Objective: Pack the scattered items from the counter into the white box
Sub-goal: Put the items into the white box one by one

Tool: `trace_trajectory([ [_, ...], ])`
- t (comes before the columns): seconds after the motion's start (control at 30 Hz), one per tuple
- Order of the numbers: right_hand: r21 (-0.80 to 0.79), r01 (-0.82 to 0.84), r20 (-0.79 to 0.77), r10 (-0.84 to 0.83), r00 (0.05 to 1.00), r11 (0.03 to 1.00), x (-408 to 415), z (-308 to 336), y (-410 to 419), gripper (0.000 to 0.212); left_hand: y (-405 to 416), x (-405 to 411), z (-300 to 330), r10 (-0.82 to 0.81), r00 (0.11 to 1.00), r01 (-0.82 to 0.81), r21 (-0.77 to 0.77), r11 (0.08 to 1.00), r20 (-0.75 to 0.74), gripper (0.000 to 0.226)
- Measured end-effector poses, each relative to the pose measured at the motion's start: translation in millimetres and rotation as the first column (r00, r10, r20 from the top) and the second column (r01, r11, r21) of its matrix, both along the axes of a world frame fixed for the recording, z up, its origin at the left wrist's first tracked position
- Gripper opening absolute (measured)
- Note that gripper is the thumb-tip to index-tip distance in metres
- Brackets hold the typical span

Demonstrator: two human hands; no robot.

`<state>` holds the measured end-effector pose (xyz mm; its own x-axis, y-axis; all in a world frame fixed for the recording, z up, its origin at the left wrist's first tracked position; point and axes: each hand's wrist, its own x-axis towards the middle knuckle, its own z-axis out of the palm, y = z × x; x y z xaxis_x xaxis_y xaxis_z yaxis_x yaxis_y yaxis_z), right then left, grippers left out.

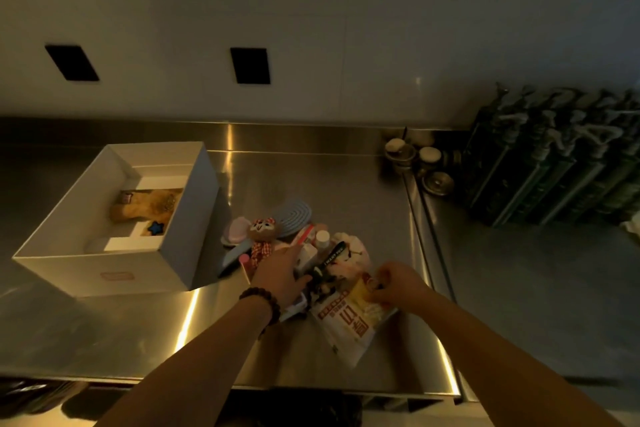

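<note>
The white box stands open on the left of the steel counter, with a brown plush toy and a blue star inside. A pile of items lies at centre: a small plush doll in red check, a blue oval pad, a pink round item, a white bottle and a white snack bag with red print. My left hand rests flat on the pile, fingers spread, beside a dark strap. My right hand pinches the snack bag's upper edge.
Several small jars with lids stand at the back right. Dark pump bottles fill a rack on the far right, past a seam in the counter. The wall behind has two dark sockets. The counter's front edge is near me.
</note>
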<state>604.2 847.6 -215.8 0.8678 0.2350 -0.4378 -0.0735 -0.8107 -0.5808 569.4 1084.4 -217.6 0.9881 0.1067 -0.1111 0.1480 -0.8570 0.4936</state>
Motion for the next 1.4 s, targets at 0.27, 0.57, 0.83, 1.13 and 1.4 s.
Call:
trace_trajectory([
  [0.27,0.167,-0.015,-0.070,0.027,0.997,0.986,11.3,30.8,-7.7,0.024,-1.8,1.8,6.3,0.073,0.995,-0.066,-0.089,0.994,0.073,0.013],
  [0.57,0.552,0.056,-0.015,-0.058,0.998,0.832,54.6,98.2,-0.5,0.026,14.3,2.0,66.6,0.216,0.941,-0.144,-0.272,0.952,0.259,0.023],
  [0.83,0.759,0.006,0.058,-0.077,0.995,0.651,89.1,136.7,82.5,0.017,94.0,-6.0,170.3,0.375,0.765,-0.235,-0.314,0.920,0.524,0.030],
  [1.13,0.810,-0.027,0.108,-0.103,0.989,0.586,92.0,151.9,254.6,0.005,260.3,-49.1,192.5,0.531,0.631,-0.455,-0.284,0.844,0.565,0.033],
  [1.4,0.694,0.294,-0.161,-0.256,0.953,0.657,84.9,109.4,445.2,0.009,385.2,-46.3,169.9,0.478,0.706,-0.374,-0.299,0.878,0.522,0.034],
])
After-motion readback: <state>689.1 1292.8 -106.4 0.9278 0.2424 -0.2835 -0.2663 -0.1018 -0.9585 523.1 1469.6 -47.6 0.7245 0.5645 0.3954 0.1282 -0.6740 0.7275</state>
